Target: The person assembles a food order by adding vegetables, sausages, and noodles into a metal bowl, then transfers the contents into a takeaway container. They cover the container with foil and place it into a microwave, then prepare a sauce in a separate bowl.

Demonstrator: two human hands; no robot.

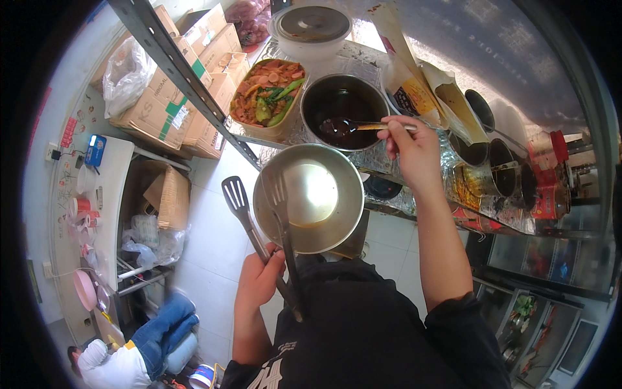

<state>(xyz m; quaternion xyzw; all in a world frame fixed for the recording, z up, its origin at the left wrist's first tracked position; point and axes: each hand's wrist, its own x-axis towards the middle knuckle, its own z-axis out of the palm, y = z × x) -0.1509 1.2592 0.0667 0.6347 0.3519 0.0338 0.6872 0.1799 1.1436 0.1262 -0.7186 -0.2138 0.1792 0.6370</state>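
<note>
My right hand [414, 144] pinches the handle of a metal spoon [372, 126]. The spoon's bowl lies in dark brown liquid inside a round metal pot [311, 133] on the foil-covered shelf. Lower down, my left hand [261, 280] is closed around slotted metal tongs [249, 223] and the near rim of a wide metal bowl [346, 217]. One tong arm reaches over the inside of this bowl, the other stands outside it. A little thin liquid shows at the bowl's bottom. My left fingers are partly hidden behind the tongs and rim.
Left of the pot stands a tub of sliced sausage and green vegetables [267, 97], with a lidded container [311, 29] behind. Opened packages [453, 97] and several sauce pots [502, 168] line the right. A metal post [188, 81] rises at left; a person [129, 356] is at lower left.
</note>
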